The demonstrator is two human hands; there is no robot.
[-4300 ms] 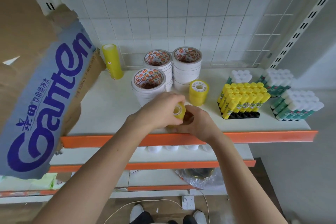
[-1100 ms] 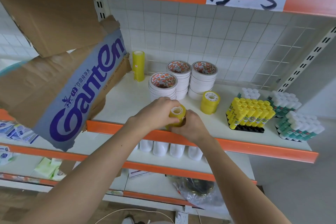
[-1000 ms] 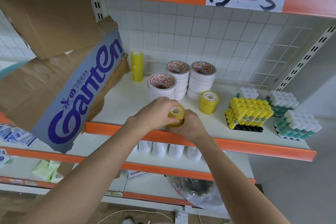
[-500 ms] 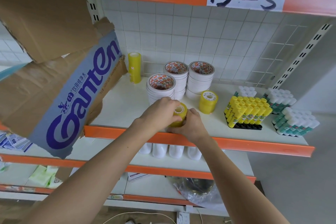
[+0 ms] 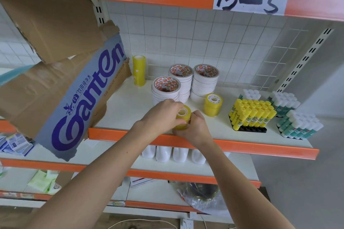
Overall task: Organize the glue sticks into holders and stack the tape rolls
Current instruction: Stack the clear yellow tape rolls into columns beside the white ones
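Both hands hold one small yellow tape roll (image 5: pixel 183 119) at the shelf's (image 5: pixel 130 106) front edge, core upright. Left hand (image 5: pixel 163 113) curls round it from 9 o'clock, right hand (image 5: pixel 193 126) from 4 o'clock. Another yellow roll (image 5: pixel 213 105) stands near, toward 2 o'clock.

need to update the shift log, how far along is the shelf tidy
Done: yellow glue sticks stand in their black holder; white tape rolls sit stacked. In hand: left hand and right hand grip small yellow tape rolls at the shelf edge. Left: finishing that stack.
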